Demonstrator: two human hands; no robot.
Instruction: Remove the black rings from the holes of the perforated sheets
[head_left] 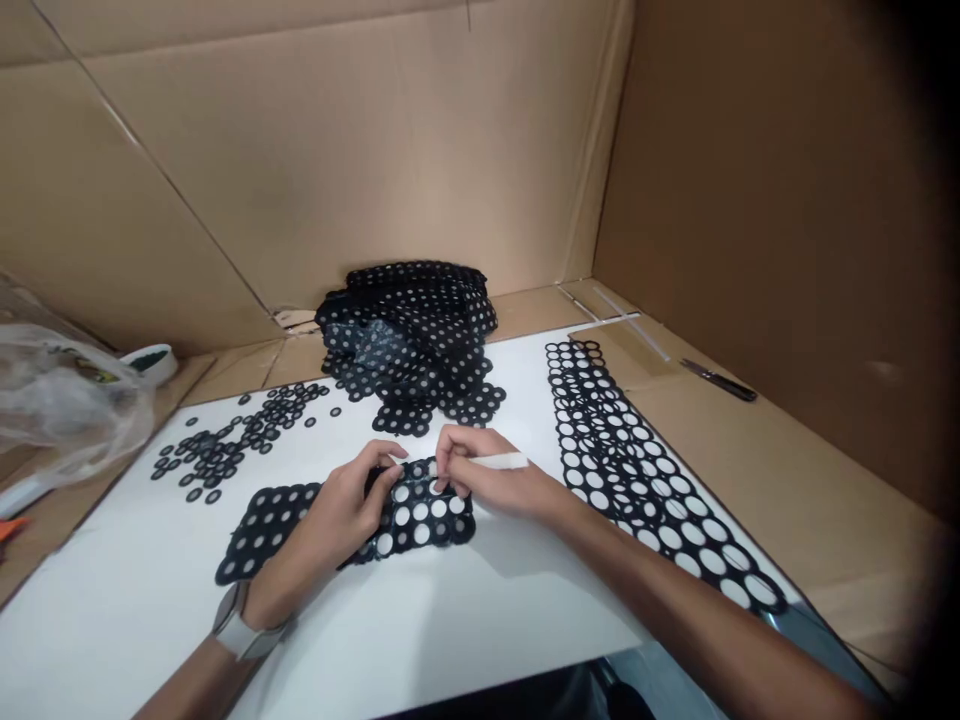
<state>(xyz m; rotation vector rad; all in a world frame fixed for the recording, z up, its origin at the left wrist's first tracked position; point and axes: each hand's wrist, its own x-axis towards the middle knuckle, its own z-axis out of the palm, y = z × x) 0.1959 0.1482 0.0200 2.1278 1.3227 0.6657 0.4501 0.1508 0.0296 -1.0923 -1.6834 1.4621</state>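
A black perforated strip with rows of round holes lies on the white board, under both hands. My left hand, with a watch on its wrist, rests on the strip, thumb and forefinger curved towards each other at its upper edge; whether they pinch anything is too small to tell. My right hand is closed around a thin white tool, its tip hidden by the fingers over the strip's right part. Some holes there look larger and white, others hold grey centres.
A heap of dotted black material sits at the back. Small black rings lie at left, near a plastic bag and a white round container. Black netting and a cutter lie at right. Cardboard walls stand behind.
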